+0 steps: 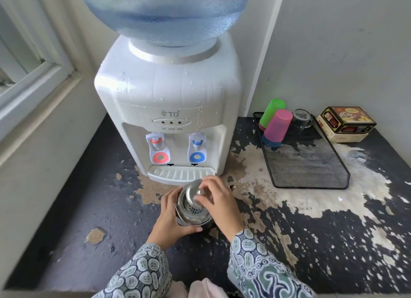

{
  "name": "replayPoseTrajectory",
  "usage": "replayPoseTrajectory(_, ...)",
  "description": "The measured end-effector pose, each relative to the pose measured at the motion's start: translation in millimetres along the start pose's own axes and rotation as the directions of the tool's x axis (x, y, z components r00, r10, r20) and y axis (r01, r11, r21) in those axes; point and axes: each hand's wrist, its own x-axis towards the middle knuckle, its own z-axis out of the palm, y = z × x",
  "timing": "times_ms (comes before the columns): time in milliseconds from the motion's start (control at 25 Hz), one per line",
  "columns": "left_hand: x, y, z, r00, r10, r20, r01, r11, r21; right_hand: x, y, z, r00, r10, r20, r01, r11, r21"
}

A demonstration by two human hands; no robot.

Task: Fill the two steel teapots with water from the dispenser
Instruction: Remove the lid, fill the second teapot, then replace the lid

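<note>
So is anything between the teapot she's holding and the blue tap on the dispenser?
Nothing visible. The teapot sits just in front of the drip tray, and the space under the blue tap is free. The lid, pinched by the right hand, is tilted off.

Pantry corner: water dispenser (169, 110), cups (277, 126)

A white dispenser (169, 110) with red (159, 149) and blue taps (196, 148) stands centre frame, green (271, 113) and pink cups (279, 125) right, batik-patterned sleeves (142, 273) below.
</note>
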Motion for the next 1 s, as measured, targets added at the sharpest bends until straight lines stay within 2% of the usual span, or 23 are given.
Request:
replayPoseTrajectory(120,-2,0,-1,1.0,-0.008,-0.015,0.008,1.0,-0.002,-3,-1,4,0.999,-0.017,0.036,0.018,1.0,-0.023)
replayPoseTrajectory(320,-4,1,0,0.999,-0.034,-0.038,0.034,0.999,-0.012,-6,0,6,0.994,-0.109,-0.015,0.106,0.987,-0.118)
replayPoseTrajectory(400,-5,1,0,0.998,-0.037,-0.049,0.037,0.999,-0.008,-6,0,9,0.992,-0.127,0.008,0.127,0.98,-0.155)
replayPoseTrajectory(520,-6,2,0,0.998,-0.032,-0.054,0.031,0.999,-0.005,-8,-2,14,0.993,-0.084,0.078,0.098,0.974,-0.205)
replayPoseTrajectory(680,-7,4,-1,0.997,-0.044,-0.06,0.044,0.999,-0.003,-9,-2,20,0.996,-0.031,0.081,0.053,0.957,-0.286)
replayPoseTrajectory(880,-8,6,-1,0.998,-0.038,-0.053,0.038,0.999,0.006,-6,-1,27,0.994,-0.024,0.109,0.058,0.942,-0.33)
replayPoseTrajectory(1000,-7,7,-2,0.998,-0.051,-0.047,0.052,0.999,0.013,-4,-2,21,0.982,-0.007,0.189,0.071,0.942,-0.329)
